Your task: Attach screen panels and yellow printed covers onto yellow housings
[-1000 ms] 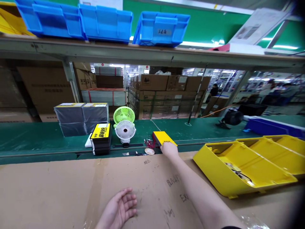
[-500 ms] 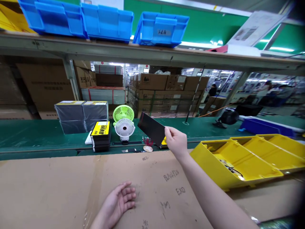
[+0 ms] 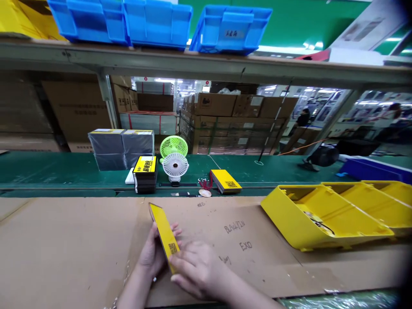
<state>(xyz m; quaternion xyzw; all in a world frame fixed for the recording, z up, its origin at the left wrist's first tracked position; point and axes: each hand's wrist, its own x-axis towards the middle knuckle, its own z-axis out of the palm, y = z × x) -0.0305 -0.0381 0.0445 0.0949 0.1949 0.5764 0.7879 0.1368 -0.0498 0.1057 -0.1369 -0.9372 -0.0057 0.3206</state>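
Note:
Both my hands are on a thin flat yellow-and-black box [image 3: 163, 227], which stands tilted above the cardboard-covered bench. Its yellow face with a printed QR code is towards me. My left hand [image 3: 153, 253] is around its left side and back, with the thumb at the left edge and fingertips showing beyond the right edge. My right hand [image 3: 199, 268], slightly blurred, grips the lower right end near the code. A similar yellow box [image 3: 226, 180] lies on the green table behind, beside a bundle of red cords [image 3: 207, 182].
Yellow bins [image 3: 309, 219] stand at the right on the cardboard sheet [image 3: 80, 253]. Behind it are a stack of yellow-topped boxes [image 3: 146, 174], a white fan [image 3: 175, 165], a green fan [image 3: 174, 146] and wrapped grey boxes [image 3: 122, 148]. Blue bins [image 3: 231, 30] sit on the overhead shelf.
My right hand has brought the box from over the back table down and left to my left hand. The black side showed before; now the yellow face does. My left hand has closed around it.

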